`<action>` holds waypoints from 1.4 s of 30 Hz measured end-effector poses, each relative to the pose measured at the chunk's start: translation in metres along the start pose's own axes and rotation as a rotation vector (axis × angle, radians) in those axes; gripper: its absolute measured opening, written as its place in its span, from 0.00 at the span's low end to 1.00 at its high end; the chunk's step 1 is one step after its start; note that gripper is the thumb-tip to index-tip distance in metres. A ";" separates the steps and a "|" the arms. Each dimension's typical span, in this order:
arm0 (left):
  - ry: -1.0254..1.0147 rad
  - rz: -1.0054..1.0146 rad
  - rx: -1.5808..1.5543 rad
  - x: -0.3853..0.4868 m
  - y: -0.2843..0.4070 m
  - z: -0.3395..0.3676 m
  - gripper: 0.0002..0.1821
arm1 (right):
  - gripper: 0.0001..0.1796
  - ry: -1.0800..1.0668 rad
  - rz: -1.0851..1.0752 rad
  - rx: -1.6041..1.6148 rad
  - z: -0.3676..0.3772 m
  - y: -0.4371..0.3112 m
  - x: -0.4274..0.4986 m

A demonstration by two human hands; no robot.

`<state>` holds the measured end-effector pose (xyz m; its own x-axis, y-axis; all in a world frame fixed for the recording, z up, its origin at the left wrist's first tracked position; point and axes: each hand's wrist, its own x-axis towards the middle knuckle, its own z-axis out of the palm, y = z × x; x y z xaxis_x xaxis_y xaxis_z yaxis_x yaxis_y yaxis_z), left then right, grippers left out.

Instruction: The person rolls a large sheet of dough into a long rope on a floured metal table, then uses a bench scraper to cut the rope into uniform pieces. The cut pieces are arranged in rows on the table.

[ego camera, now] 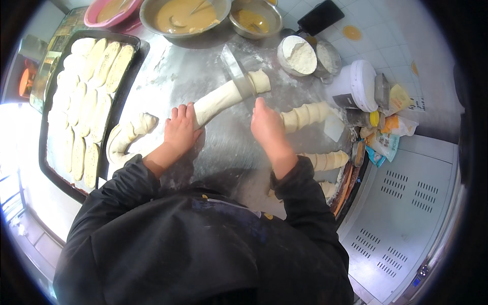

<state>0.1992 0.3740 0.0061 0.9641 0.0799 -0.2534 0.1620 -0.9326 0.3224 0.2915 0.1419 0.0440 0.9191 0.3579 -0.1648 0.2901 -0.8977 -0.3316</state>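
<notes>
A long roll of dough (219,100) lies slantwise on the floured metal worktop (225,152). My left hand (181,126) grips its near left end, fingers laid over the top. In my right hand (267,120) is a broad-bladed knife (238,74), its handle mostly hidden by the fist. The blade crosses the roll near its far right end, with a short section of dough (260,81) beyond it. Whether the cut goes right through cannot be seen. Left of my left hand lies a curved, twisted piece of dough (124,141).
Sliced dough rolls (305,116) lie to the right, beside a white scraper (334,128). A black-rimmed baking tray (42,146) of oblong dough pieces stands left. Along the back are a metal basin of batter (183,17), a smaller bowl (253,23), a flour bowl (297,56) and a white bucket (352,85).
</notes>
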 end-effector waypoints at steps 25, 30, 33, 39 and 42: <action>0.010 -0.040 0.043 -0.036 -0.021 0.000 0.49 | 0.10 -0.085 0.023 -0.059 0.023 -0.049 0.001; 0.036 -0.056 0.014 -0.046 -0.028 -0.002 0.48 | 0.11 0.014 0.028 0.073 0.007 -0.055 -0.011; 0.038 -0.058 0.004 -0.050 -0.033 -0.001 0.47 | 0.11 0.004 0.004 0.092 -0.002 -0.066 -0.036; 0.059 -0.039 -0.004 -0.048 -0.034 0.005 0.46 | 0.09 -0.143 -0.079 -0.034 0.013 -0.081 -0.053; 0.057 -0.044 -0.001 -0.047 -0.033 0.004 0.45 | 0.06 -0.170 -0.074 -0.065 0.026 -0.084 -0.039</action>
<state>0.1473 0.3997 0.0034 0.9664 0.1409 -0.2149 0.2048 -0.9273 0.3132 0.2243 0.2101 0.0543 0.8376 0.4573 -0.2988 0.3772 -0.8798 -0.2892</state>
